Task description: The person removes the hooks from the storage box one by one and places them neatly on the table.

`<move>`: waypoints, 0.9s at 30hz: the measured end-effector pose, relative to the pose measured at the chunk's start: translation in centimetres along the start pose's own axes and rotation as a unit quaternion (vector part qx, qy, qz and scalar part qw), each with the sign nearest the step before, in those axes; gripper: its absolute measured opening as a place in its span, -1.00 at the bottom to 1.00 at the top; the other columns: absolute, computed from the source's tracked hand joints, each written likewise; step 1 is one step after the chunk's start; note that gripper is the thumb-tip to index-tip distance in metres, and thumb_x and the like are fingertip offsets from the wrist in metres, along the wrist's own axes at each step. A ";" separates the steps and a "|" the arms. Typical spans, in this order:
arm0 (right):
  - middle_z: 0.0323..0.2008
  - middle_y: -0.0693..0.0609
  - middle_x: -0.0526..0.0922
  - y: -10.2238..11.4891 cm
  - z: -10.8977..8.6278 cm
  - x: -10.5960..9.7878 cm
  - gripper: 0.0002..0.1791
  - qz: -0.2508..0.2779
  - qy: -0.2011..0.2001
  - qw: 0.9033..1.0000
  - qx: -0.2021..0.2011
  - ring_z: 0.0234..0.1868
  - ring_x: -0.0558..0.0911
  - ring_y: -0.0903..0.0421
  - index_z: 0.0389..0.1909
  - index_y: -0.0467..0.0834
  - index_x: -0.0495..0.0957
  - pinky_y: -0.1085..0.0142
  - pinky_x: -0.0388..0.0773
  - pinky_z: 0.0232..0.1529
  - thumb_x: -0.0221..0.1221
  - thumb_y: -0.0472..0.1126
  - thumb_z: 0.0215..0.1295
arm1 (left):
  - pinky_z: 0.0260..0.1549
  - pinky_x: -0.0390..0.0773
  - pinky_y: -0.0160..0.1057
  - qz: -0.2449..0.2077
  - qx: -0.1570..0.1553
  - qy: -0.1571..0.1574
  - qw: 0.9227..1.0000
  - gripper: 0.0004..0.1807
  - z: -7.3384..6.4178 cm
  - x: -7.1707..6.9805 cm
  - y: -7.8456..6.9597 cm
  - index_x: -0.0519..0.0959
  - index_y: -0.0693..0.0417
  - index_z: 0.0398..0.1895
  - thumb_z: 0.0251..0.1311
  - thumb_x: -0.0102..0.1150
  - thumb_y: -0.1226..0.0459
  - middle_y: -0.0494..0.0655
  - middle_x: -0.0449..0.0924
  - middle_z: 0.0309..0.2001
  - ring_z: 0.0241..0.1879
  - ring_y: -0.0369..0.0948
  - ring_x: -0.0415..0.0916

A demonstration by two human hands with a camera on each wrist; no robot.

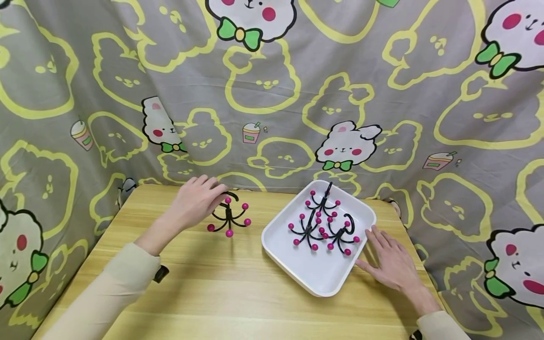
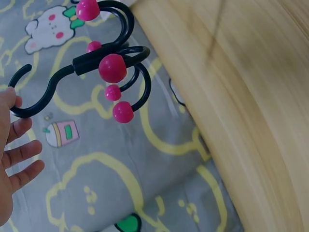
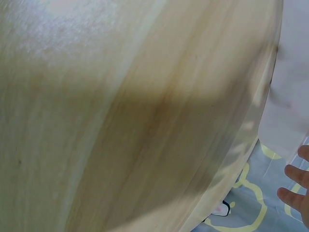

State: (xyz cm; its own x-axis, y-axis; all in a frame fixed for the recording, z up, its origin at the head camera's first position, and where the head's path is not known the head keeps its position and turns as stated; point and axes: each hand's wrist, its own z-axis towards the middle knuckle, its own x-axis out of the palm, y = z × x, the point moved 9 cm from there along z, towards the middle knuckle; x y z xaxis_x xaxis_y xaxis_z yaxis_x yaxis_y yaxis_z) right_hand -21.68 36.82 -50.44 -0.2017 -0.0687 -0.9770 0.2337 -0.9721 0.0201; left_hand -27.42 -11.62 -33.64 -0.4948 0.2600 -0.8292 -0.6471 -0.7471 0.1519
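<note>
- Left hand (image 1: 197, 200) pinches the curved end of a black hook (image 1: 229, 215) with pink balls, held above the worktop (image 1: 204, 283); a loose pinch could let it swing or drop.
- White tray (image 1: 303, 269) holds three more hooks (image 1: 309, 230), close together; their spread arms could tangle if jostled.
- Right hand (image 1: 393, 260), fingers extended, is at the tray's right edge; a push could skew it.

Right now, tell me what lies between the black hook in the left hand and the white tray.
In the head view, only wooden tabletop shows between the black hook in the left hand and the white tray.
</note>
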 end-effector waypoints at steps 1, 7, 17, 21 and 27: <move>0.58 -0.26 0.33 0.0 0.0 0.0 0.15 -0.001 -0.002 1.000 -0.001 0.49 0.41 -0.34 0.59 -0.19 0.28 -0.27 0.38 0.43 0.24 0.52 0.20 | -0.25 0.62 -0.01 0.001 0.000 -0.001 1.000 -0.83 -0.2 0.0 0.2 0.66 -0.01 -0.08 0.38 0.35 0.15 -0.03 0.58 -0.33 -0.29 0.01 0.53; 0.58 -0.26 0.32 0.0 0.0 0.0 0.16 -0.002 -0.005 1.000 -0.003 0.48 0.42 -0.35 0.59 -0.18 0.28 -0.26 0.38 0.43 0.25 0.53 0.19 | -0.30 0.57 -0.03 0.014 0.003 -0.011 1.000 -0.84 -1.3 -0.1 1.6 0.65 0.02 -0.16 0.34 0.38 0.16 -0.03 0.55 -0.37 -0.32 0.02 0.51; 0.59 -0.26 0.30 0.0 0.0 0.1 0.17 -0.007 0.009 1.000 0.000 0.50 0.40 -0.34 0.60 -0.19 0.25 -0.27 0.36 0.44 0.21 0.55 0.21 | -0.17 0.59 0.06 0.040 -0.007 0.020 0.999 -0.84 -3.3 1.1 3.9 0.66 0.02 -0.11 0.36 0.36 0.17 0.01 0.63 -0.29 -0.23 0.06 0.58; 0.60 -0.26 0.29 -0.1 0.0 0.2 0.17 -0.007 0.011 1.000 0.002 0.50 0.40 -0.34 0.61 -0.18 0.24 -0.27 0.35 0.45 0.20 0.55 0.21 | -0.19 0.58 0.06 0.043 -0.012 0.024 0.999 -0.84 -3.9 1.5 4.6 0.65 0.02 -0.11 0.37 0.35 0.17 0.00 0.59 -0.32 -0.25 0.05 0.55; 0.60 -0.26 0.28 -0.1 0.0 0.2 0.17 -0.008 0.015 1.000 0.004 0.51 0.39 -0.35 0.62 -0.17 0.22 -0.27 0.35 0.46 0.20 0.55 0.22 | -0.18 0.57 0.06 0.042 -0.015 0.037 0.998 -0.80 -4.6 2.3 5.8 0.67 0.00 -0.03 0.36 0.35 0.18 0.00 0.59 -0.30 -0.23 0.06 0.55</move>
State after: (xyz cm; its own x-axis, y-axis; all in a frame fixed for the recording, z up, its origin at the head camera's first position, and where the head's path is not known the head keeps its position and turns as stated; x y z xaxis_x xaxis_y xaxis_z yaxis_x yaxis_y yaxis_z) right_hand -21.71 36.95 -50.65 -0.1770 -0.0473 -0.9831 0.2237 -0.9746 0.0067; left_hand -29.63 -18.12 -37.11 -0.5011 0.1500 -0.8523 -0.5871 -0.7825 0.2075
